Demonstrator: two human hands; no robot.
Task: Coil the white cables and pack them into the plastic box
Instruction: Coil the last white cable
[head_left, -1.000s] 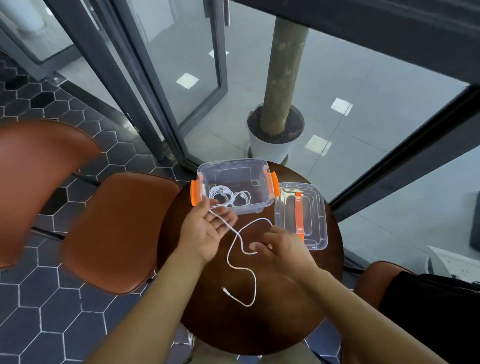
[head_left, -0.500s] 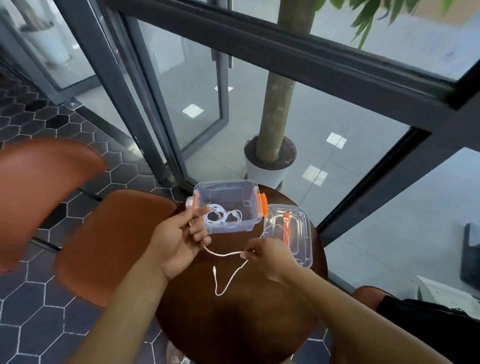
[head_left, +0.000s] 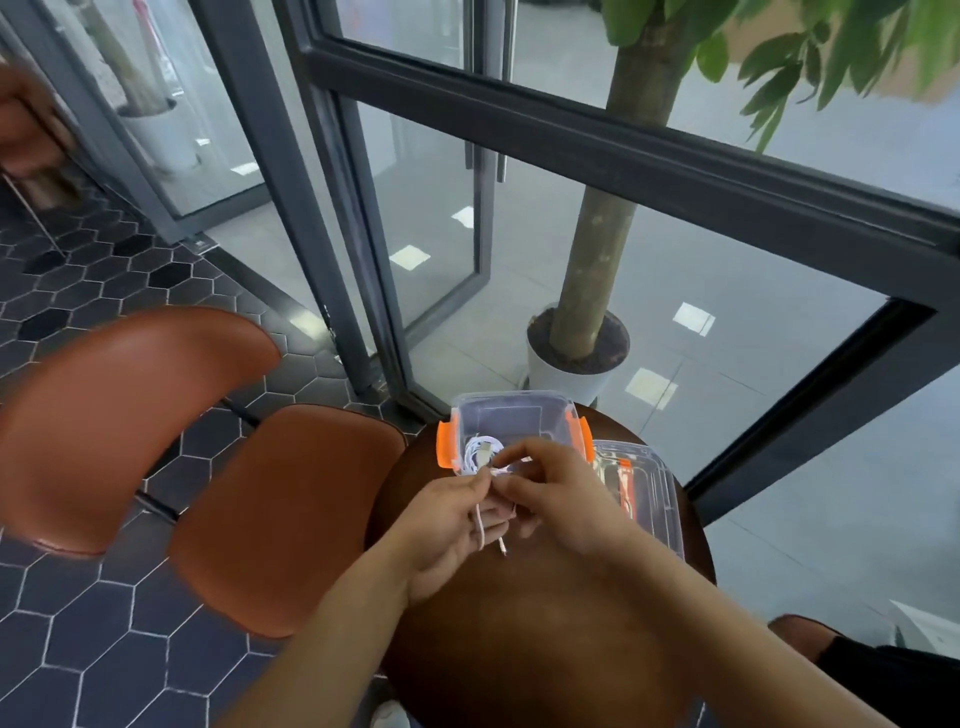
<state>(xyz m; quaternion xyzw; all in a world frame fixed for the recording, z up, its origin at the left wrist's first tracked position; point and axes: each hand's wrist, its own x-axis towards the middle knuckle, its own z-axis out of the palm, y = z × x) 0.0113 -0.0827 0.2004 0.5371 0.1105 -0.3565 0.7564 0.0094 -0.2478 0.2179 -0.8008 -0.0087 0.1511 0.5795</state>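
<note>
Beside tall glass doors (head_left: 415, 208) and a potted tree (head_left: 592, 270), a person works at a round brown table (head_left: 545, 649) next to an orange-brown chair (head_left: 280, 514). Both hands meet just in front of a clear plastic box (head_left: 511, 421) with orange clips. The left hand (head_left: 447, 530) pinches a white cable (head_left: 479, 527) between thumb and fingers, a plug end dangling below. The right hand (head_left: 563, 501), fingers curled, grips the same cable beside the left thumb. A second cable (head_left: 480, 451), already coiled, lies inside the box. The lid (head_left: 649, 499) rests on the table just right of it.
</note>
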